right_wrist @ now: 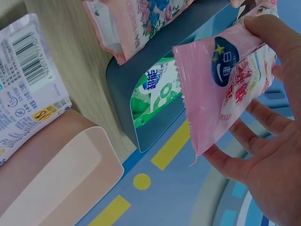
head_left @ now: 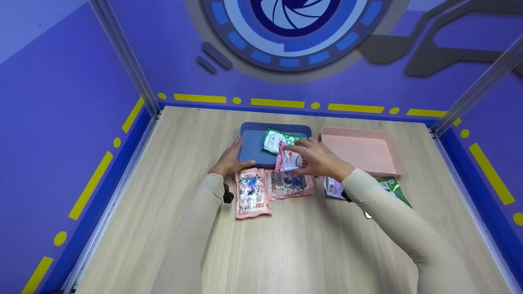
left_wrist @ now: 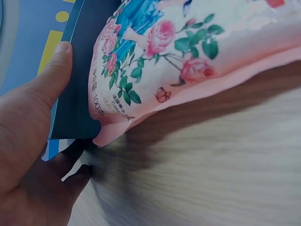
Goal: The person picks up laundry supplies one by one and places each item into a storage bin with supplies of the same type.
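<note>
Pink packet (head_left: pixel 291 160) is in the right grip (head_left: pixel 320 157), pinched at its sides between thumb and fingers, above the near edge of the blue tray (head_left: pixel 253 150). Just beyond the grip, inside that tray, a green-and-white packet (head_left: pixel 274 141) lies on the floor, taking up part of the space there. To the left of the right grip, the left grip (head_left: pixel 229 160) is spread wide at the tray's near left corner, its thumb along the near wall and its fingers along the side.

Between the two grips and closer to the person, a pair of floral packets rest on the desk (head_left: pixel 269 249): the left one (head_left: pixel 252 192) right up against the tray's near wall, the other (head_left: pixel 288 185) partly hidden below the held packet. Right of the right grip, and well apart from it, the pink tray (head_left: pixel 359 152) stands beside the blue one. On its near side are a lilac packet (head_left: pixel 333 188) and a dark green packet (head_left: pixel 394 188) (the right sleeve (head_left: pixel 388 208) covers a good share of both, so their full outlines cannot be told).
</note>
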`<move>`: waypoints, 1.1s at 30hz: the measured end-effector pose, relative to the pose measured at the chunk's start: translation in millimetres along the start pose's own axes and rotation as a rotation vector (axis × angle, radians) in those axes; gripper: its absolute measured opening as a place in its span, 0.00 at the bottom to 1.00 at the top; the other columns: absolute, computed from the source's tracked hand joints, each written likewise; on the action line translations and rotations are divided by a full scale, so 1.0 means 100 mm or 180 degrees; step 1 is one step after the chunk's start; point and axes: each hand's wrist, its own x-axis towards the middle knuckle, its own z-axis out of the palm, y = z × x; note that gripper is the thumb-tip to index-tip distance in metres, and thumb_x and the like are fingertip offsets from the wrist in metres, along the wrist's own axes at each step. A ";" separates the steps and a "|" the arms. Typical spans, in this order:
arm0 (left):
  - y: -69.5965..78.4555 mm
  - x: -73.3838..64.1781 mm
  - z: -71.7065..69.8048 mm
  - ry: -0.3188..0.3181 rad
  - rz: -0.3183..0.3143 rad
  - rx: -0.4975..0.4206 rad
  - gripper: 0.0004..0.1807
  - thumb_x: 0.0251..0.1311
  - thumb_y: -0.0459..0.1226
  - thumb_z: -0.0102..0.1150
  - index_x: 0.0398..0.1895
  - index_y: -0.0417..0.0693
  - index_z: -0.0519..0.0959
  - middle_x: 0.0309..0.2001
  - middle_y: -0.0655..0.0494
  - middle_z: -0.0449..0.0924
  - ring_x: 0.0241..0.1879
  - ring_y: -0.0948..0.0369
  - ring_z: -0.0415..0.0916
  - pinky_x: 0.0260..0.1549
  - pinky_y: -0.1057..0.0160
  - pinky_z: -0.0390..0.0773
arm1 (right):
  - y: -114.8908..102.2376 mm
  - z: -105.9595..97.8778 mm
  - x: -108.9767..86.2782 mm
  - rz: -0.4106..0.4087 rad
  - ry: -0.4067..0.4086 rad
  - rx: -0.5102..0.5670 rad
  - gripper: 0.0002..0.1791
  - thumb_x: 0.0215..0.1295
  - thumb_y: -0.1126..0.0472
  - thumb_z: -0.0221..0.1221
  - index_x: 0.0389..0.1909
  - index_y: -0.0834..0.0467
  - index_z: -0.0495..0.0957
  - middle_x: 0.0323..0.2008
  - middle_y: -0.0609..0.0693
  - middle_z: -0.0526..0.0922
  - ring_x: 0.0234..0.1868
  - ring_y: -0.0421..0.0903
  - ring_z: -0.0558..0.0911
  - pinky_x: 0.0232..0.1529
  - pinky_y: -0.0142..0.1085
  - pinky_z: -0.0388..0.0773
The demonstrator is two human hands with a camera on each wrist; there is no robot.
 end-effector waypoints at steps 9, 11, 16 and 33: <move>0.02 -0.02 0.00 0.0054 0.0047 -0.0023 0.58 0.65 0.52 0.68 0.85 0.49 0.40 0.84 0.51 0.33 0.82 0.48 0.36 0.78 0.47 0.46 | 0.00 -0.02 0.06 0.0110 -0.0036 -0.0010 0.43 0.57 0.46 0.75 0.74 0.36 0.69 0.63 0.52 0.76 0.57 0.56 0.74 0.57 0.58 0.78; 0.01 -0.02 0.00 0.0054 0.0059 -0.0024 0.58 0.65 0.52 0.68 0.85 0.48 0.39 0.84 0.51 0.33 0.82 0.47 0.36 0.78 0.47 0.45 | 0.00 -0.02 0.07 0.0150 -0.0063 0.0013 0.44 0.57 0.46 0.75 0.75 0.35 0.68 0.63 0.52 0.76 0.57 0.56 0.74 0.58 0.59 0.77; -0.01 -0.01 0.00 0.0046 0.0168 0.0044 0.58 0.65 0.52 0.69 0.84 0.45 0.40 0.84 0.49 0.34 0.82 0.48 0.37 0.78 0.48 0.47 | 0.01 0.00 0.09 0.0170 -0.0053 0.0005 0.44 0.57 0.47 0.75 0.75 0.36 0.68 0.64 0.53 0.76 0.60 0.57 0.74 0.60 0.60 0.76; -0.01 -0.02 0.00 0.0047 0.0163 0.0009 0.58 0.64 0.52 0.68 0.84 0.46 0.40 0.84 0.50 0.33 0.82 0.47 0.37 0.78 0.46 0.46 | 0.03 -0.01 0.21 0.0273 -0.0098 0.0054 0.43 0.60 0.44 0.73 0.75 0.33 0.66 0.66 0.52 0.74 0.60 0.56 0.73 0.58 0.57 0.78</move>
